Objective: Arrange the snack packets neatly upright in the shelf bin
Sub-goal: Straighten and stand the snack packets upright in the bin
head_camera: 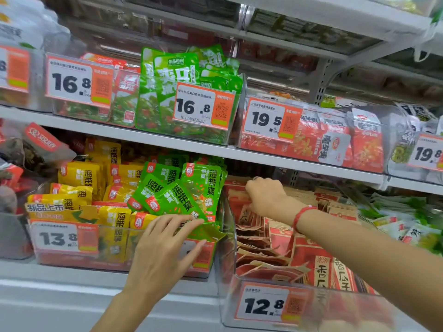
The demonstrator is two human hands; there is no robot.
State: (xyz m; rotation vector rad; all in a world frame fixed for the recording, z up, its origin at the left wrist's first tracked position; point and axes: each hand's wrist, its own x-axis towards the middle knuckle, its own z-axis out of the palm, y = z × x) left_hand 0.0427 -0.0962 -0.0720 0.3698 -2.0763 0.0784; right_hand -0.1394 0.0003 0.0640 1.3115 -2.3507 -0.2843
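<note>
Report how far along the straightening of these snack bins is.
Done: little; the yellow packets stand roughly upright. In hand: the left hand touches the tilted green packets; the right hand reaches among the red-brown packets. Left: both piles lie jumbled.

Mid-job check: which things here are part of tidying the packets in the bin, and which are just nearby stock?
In the job:
- left hand, fingers on the green packets
- right hand, reaching into the red packets
- clear bin

Just nearby:
- yellow packets
- upper shelf packets
- price tags
</note>
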